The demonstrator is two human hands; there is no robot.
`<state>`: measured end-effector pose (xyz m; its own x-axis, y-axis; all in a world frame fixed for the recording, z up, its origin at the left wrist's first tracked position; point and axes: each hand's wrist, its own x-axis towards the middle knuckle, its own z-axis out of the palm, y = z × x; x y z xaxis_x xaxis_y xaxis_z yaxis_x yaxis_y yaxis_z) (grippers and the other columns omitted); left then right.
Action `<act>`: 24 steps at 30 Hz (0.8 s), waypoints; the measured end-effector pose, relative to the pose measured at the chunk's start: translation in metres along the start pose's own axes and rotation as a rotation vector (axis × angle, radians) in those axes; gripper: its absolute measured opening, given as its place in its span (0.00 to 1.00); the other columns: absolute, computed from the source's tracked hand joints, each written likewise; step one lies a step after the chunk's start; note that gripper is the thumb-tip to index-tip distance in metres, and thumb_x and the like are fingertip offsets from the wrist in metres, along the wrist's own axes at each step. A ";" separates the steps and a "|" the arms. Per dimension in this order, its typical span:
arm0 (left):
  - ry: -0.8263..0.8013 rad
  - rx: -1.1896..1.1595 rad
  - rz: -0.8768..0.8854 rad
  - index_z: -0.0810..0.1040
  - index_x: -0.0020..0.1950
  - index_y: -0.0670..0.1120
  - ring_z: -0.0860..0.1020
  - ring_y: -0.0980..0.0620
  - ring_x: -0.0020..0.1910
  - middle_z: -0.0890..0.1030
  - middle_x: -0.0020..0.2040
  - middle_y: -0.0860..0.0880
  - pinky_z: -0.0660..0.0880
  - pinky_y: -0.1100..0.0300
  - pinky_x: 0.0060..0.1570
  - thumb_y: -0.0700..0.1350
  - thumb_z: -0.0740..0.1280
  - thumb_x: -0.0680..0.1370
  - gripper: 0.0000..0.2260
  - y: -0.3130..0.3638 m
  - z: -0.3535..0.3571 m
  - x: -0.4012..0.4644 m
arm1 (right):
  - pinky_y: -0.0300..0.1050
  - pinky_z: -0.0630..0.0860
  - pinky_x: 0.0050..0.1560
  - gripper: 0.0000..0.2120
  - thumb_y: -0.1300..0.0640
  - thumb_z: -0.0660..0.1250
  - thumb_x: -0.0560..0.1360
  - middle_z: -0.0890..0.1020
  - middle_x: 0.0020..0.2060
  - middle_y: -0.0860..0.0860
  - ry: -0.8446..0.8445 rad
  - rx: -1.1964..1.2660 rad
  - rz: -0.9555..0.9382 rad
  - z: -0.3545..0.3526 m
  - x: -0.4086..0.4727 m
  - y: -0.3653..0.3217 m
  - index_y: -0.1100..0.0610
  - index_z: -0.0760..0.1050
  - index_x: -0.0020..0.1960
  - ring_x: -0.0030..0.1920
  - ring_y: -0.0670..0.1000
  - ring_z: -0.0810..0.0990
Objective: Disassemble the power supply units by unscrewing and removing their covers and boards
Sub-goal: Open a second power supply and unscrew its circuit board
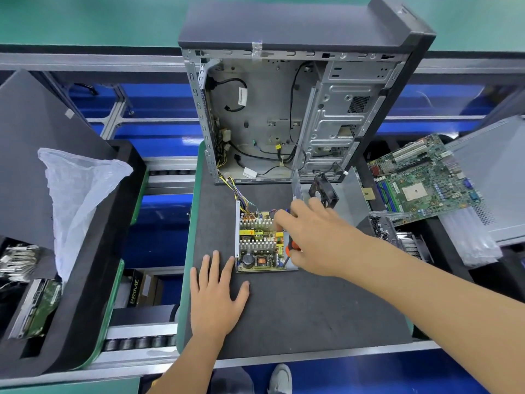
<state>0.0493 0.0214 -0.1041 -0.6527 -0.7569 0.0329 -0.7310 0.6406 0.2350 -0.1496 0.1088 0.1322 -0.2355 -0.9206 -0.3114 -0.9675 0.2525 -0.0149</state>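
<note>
An opened power supply unit [260,241] lies on the dark mat, its circuit board with heat sinks and yellow parts exposed in its metal tray. Its coloured wires [235,191] run back into the computer case. My right hand [309,237] hovers over the board's right side and grips a screwdriver with an orange and black handle [292,247], its tip pointing down at the tray's near right corner. My left hand [217,291] rests flat on the mat, fingers spread, just left of the unit. The removed metal cover with its black fan [326,191] lies behind my right hand.
An open desktop case [284,109] stands at the back of the mat [298,308]. A green motherboard [420,180] and a box of screws [382,227] lie to the right. To the left are a clear plastic bag [76,200] and hard drives [37,305].
</note>
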 end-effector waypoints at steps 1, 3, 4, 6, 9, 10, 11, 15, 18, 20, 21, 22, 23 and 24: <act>0.002 -0.002 0.001 0.72 0.74 0.51 0.59 0.42 0.79 0.64 0.79 0.45 0.56 0.38 0.76 0.66 0.53 0.79 0.30 0.000 0.000 0.000 | 0.46 0.67 0.43 0.26 0.37 0.65 0.75 0.67 0.49 0.52 -0.009 -0.047 0.063 -0.001 0.001 -0.002 0.52 0.62 0.63 0.52 0.56 0.70; 0.007 -0.007 0.005 0.73 0.74 0.50 0.59 0.42 0.79 0.64 0.79 0.45 0.56 0.38 0.76 0.65 0.53 0.78 0.30 0.000 -0.001 0.000 | 0.43 0.62 0.31 0.29 0.28 0.55 0.75 0.67 0.36 0.49 -0.002 -0.142 0.197 -0.001 0.002 -0.004 0.54 0.63 0.55 0.38 0.54 0.70; 0.007 -0.010 0.005 0.73 0.74 0.50 0.59 0.42 0.79 0.64 0.79 0.45 0.56 0.39 0.77 0.66 0.53 0.78 0.30 0.000 -0.001 0.000 | 0.44 0.57 0.27 0.27 0.29 0.51 0.77 0.65 0.31 0.48 0.037 -0.197 0.208 -0.002 0.002 -0.005 0.55 0.63 0.51 0.33 0.54 0.67; 0.003 -0.008 -0.004 0.72 0.74 0.51 0.58 0.43 0.80 0.64 0.79 0.45 0.55 0.39 0.77 0.66 0.52 0.79 0.30 0.000 -0.002 0.000 | 0.43 0.54 0.26 0.22 0.37 0.50 0.82 0.64 0.28 0.49 0.114 -0.275 0.165 -0.001 0.002 -0.004 0.56 0.65 0.50 0.31 0.55 0.67; -0.001 -0.003 -0.003 0.72 0.74 0.51 0.58 0.43 0.79 0.64 0.79 0.46 0.56 0.39 0.77 0.66 0.52 0.79 0.30 0.000 -0.001 0.000 | 0.44 0.62 0.30 0.14 0.46 0.57 0.82 0.71 0.38 0.50 0.149 -0.174 0.074 0.004 0.000 0.001 0.55 0.67 0.60 0.40 0.55 0.75; 0.000 -0.003 -0.002 0.72 0.74 0.51 0.58 0.43 0.79 0.64 0.79 0.45 0.56 0.39 0.77 0.66 0.52 0.79 0.30 0.000 0.000 0.000 | 0.45 0.67 0.34 0.13 0.49 0.61 0.80 0.72 0.46 0.50 0.136 -0.078 0.036 0.005 -0.001 0.004 0.54 0.66 0.61 0.46 0.54 0.76; -0.001 -0.002 -0.002 0.72 0.74 0.51 0.58 0.43 0.79 0.64 0.79 0.46 0.56 0.39 0.77 0.66 0.52 0.79 0.30 -0.001 0.000 0.000 | 0.45 0.70 0.40 0.14 0.51 0.64 0.78 0.71 0.51 0.49 0.101 0.020 0.008 0.004 -0.001 0.005 0.52 0.67 0.61 0.51 0.54 0.74; -0.014 0.003 -0.010 0.72 0.75 0.52 0.58 0.43 0.80 0.63 0.80 0.46 0.55 0.39 0.77 0.67 0.52 0.79 0.31 -0.001 0.002 0.001 | 0.45 0.68 0.45 0.20 0.49 0.71 0.74 0.68 0.53 0.48 -0.069 0.272 0.021 0.001 -0.002 0.003 0.49 0.66 0.61 0.51 0.53 0.67; -0.012 0.010 -0.007 0.72 0.75 0.52 0.58 0.43 0.80 0.63 0.80 0.46 0.55 0.40 0.77 0.67 0.52 0.79 0.31 -0.001 0.002 0.000 | 0.44 0.60 0.30 0.21 0.42 0.60 0.79 0.70 0.50 0.53 -0.119 -0.085 0.063 -0.006 -0.002 -0.004 0.46 0.64 0.70 0.40 0.56 0.70; -0.005 0.008 -0.006 0.72 0.75 0.52 0.58 0.43 0.80 0.64 0.79 0.46 0.55 0.40 0.77 0.67 0.52 0.79 0.31 -0.001 0.002 0.000 | 0.46 0.61 0.30 0.18 0.44 0.54 0.82 0.72 0.44 0.53 -0.053 -0.243 0.076 -0.009 -0.001 -0.007 0.49 0.66 0.69 0.43 0.58 0.77; -0.003 0.008 -0.007 0.72 0.74 0.52 0.58 0.43 0.80 0.64 0.79 0.46 0.54 0.40 0.77 0.67 0.52 0.79 0.31 -0.001 0.002 0.000 | 0.46 0.62 0.31 0.18 0.43 0.53 0.83 0.73 0.41 0.53 -0.019 -0.237 0.095 -0.010 -0.001 -0.007 0.54 0.68 0.65 0.44 0.59 0.79; -0.002 0.007 -0.008 0.72 0.74 0.52 0.58 0.43 0.80 0.64 0.79 0.46 0.54 0.40 0.77 0.67 0.52 0.79 0.30 -0.001 0.002 0.000 | 0.45 0.62 0.31 0.18 0.44 0.53 0.84 0.74 0.40 0.53 0.011 -0.218 0.105 -0.007 0.000 -0.007 0.56 0.68 0.63 0.44 0.59 0.79; -0.002 0.003 -0.008 0.72 0.74 0.52 0.58 0.43 0.80 0.64 0.79 0.46 0.54 0.40 0.77 0.67 0.52 0.79 0.30 -0.001 0.002 0.000 | 0.45 0.63 0.30 0.15 0.47 0.55 0.83 0.74 0.42 0.53 0.027 -0.196 0.089 -0.004 0.001 -0.008 0.57 0.66 0.64 0.43 0.59 0.79; -0.001 -0.004 -0.007 0.72 0.74 0.52 0.58 0.43 0.80 0.64 0.79 0.46 0.54 0.40 0.77 0.66 0.53 0.79 0.30 -0.001 0.002 0.000 | 0.46 0.65 0.31 0.14 0.51 0.58 0.82 0.74 0.47 0.53 0.033 -0.157 0.052 -0.003 0.001 -0.008 0.56 0.64 0.65 0.45 0.59 0.78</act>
<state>0.0495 0.0210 -0.1065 -0.6477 -0.7613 0.0303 -0.7348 0.6346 0.2395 -0.1425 0.1052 0.1348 -0.2858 -0.9176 -0.2763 -0.9559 0.2528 0.1495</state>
